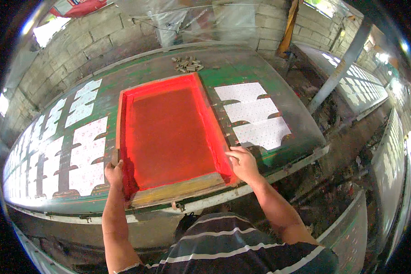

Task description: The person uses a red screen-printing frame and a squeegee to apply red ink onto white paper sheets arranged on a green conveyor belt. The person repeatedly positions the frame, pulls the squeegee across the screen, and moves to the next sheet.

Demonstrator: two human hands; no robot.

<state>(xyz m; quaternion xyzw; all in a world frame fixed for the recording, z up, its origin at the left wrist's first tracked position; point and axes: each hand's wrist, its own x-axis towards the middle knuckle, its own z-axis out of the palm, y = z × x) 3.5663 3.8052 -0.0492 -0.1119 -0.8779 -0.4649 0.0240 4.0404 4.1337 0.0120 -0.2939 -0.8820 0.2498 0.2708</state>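
Observation:
A wooden screen-printing frame [178, 189] with red inner edges lies on the long green-stained table in front of me. Its stretched mesh [169, 132] is dark red. My left hand [114, 172] grips the left side rail near the front corner, fingers partly hidden behind the wood. On the opposite rail my right hand [243, 164] is closed, its thumb and index finger along the top edge. White cut fabric pieces [253, 112] with a small speckled print lie to the right of the frame. More printed pieces [87, 155] are laid out on the left.
Small grey blocks [187, 64] are heaped on the table behind the frame. The table's pale front rail [214, 197] runs close to my body. A slanting grey post [342, 66] stands at the right, near another table [358, 86] covered with white pieces. A block wall [86, 50] rises behind.

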